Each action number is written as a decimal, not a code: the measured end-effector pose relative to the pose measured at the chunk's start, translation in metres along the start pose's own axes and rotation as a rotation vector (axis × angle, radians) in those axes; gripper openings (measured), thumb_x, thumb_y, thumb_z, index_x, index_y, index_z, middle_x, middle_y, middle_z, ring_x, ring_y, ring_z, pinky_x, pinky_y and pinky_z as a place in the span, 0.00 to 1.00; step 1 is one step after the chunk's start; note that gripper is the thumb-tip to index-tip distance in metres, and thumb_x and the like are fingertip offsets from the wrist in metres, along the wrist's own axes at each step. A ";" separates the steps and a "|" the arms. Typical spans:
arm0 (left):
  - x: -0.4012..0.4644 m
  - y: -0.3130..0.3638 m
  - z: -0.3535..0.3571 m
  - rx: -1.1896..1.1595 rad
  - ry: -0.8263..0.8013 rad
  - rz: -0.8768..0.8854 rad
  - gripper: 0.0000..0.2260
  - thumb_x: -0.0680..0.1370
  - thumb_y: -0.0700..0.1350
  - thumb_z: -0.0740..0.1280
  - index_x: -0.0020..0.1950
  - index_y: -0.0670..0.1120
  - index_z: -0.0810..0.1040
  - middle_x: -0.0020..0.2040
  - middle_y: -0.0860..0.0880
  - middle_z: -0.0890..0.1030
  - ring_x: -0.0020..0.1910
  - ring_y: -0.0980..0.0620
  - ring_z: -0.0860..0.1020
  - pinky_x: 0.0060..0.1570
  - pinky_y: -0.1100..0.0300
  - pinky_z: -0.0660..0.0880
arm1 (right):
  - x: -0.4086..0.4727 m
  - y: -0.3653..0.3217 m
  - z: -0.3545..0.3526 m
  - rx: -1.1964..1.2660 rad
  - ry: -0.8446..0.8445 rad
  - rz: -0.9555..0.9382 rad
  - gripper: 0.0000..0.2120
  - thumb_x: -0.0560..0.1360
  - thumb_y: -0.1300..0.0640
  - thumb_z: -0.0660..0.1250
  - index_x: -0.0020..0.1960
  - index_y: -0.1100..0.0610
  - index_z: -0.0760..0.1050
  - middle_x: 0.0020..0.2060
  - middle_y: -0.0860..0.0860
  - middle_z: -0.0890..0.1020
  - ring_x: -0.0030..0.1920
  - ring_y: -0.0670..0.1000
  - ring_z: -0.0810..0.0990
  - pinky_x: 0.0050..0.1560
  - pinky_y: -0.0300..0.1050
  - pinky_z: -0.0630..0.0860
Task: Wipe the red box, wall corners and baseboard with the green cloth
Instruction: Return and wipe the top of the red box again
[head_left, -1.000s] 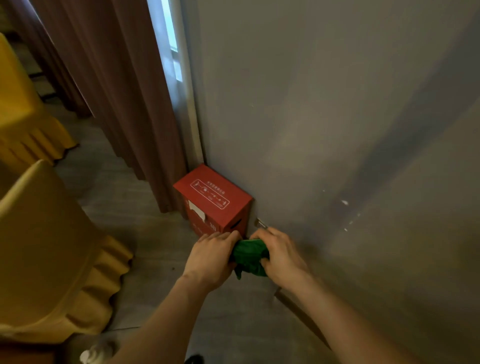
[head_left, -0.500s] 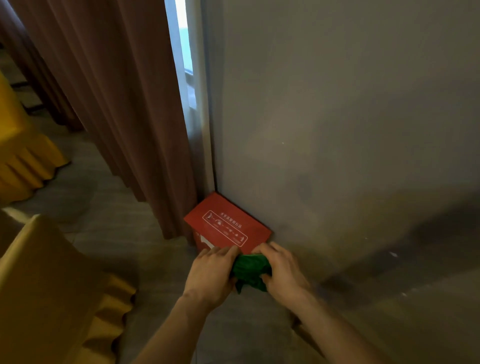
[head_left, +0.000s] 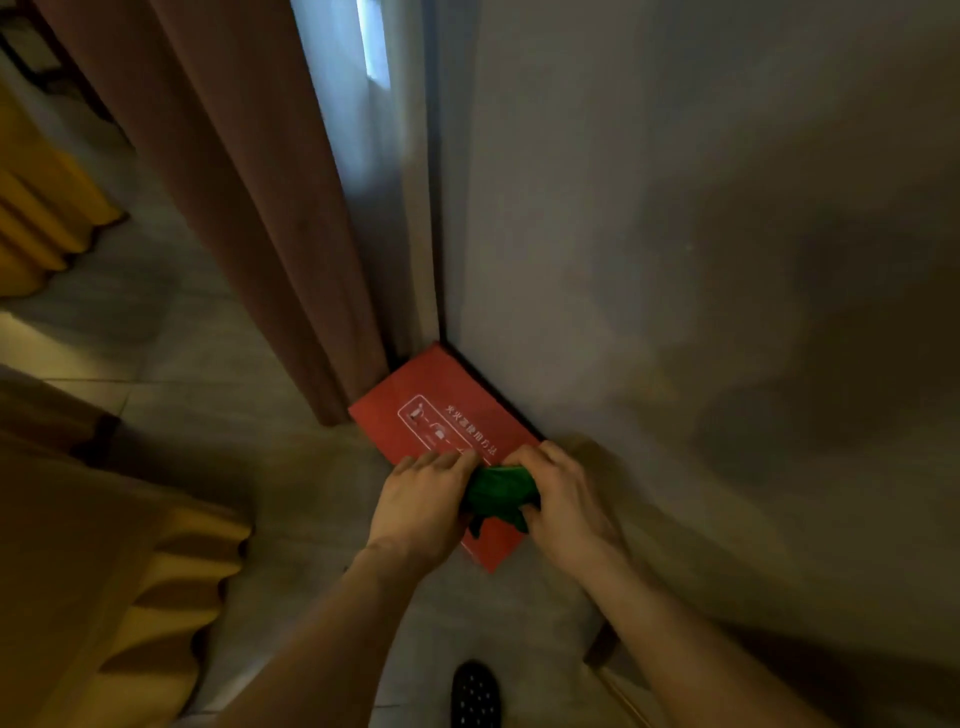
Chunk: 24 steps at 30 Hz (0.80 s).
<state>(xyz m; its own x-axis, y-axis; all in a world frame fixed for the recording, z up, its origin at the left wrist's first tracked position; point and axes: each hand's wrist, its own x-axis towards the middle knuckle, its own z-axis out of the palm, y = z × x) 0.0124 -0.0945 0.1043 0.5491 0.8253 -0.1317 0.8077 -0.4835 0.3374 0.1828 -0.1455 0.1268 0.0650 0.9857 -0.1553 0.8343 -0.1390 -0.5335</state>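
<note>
A red box (head_left: 434, 410) with white printed instructions on its top stands on the floor against the grey wall (head_left: 649, 260), in the corner beside the curtain. The bunched green cloth (head_left: 497, 491) lies over the near part of the box top. My left hand (head_left: 421, 499) grips the cloth's left side and my right hand (head_left: 563, 496) grips its right side, both fingers curled around it. The wall corner (head_left: 441, 291) runs down to the box's far end. A dark strip of baseboard (head_left: 602, 644) shows low at the wall near my right forearm.
A brown curtain (head_left: 249, 197) hangs left of the corner, with a bright window strip (head_left: 371, 47) beside it. Yellow-covered furniture (head_left: 93, 571) fills the lower left and another piece (head_left: 47, 208) sits at far left. My dark slipper (head_left: 475, 693) rests on the tiled floor below.
The view has closed in and tipped down over the box, so its top now faces me. Both hands, still on the cloth, now sit above the box top rather than in front of it.
</note>
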 end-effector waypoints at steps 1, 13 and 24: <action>0.011 -0.004 0.008 -0.001 -0.005 -0.013 0.17 0.73 0.53 0.73 0.58 0.55 0.72 0.57 0.53 0.81 0.56 0.47 0.78 0.56 0.51 0.70 | 0.012 0.009 0.006 0.001 -0.010 -0.002 0.21 0.65 0.69 0.74 0.53 0.51 0.77 0.51 0.50 0.78 0.51 0.54 0.79 0.50 0.52 0.78; 0.062 -0.046 0.105 -0.013 -0.061 -0.108 0.36 0.76 0.47 0.69 0.81 0.55 0.56 0.79 0.51 0.64 0.78 0.47 0.61 0.77 0.51 0.53 | 0.068 0.090 0.093 -0.138 -0.224 0.007 0.33 0.73 0.55 0.72 0.74 0.43 0.63 0.72 0.50 0.64 0.72 0.54 0.63 0.68 0.51 0.70; 0.051 -0.046 0.136 -0.006 -0.317 -0.130 0.43 0.80 0.65 0.59 0.80 0.53 0.31 0.82 0.50 0.35 0.81 0.47 0.36 0.80 0.46 0.39 | 0.059 0.103 0.112 -0.321 -0.357 -0.053 0.44 0.75 0.40 0.66 0.78 0.39 0.37 0.80 0.54 0.45 0.78 0.58 0.42 0.76 0.61 0.53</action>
<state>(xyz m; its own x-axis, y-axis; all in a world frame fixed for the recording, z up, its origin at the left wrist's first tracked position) 0.0323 -0.0696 -0.0448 0.4820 0.7478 -0.4565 0.8745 -0.3781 0.3040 0.2115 -0.1118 -0.0302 -0.1272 0.8886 -0.4407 0.9618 0.0020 -0.2736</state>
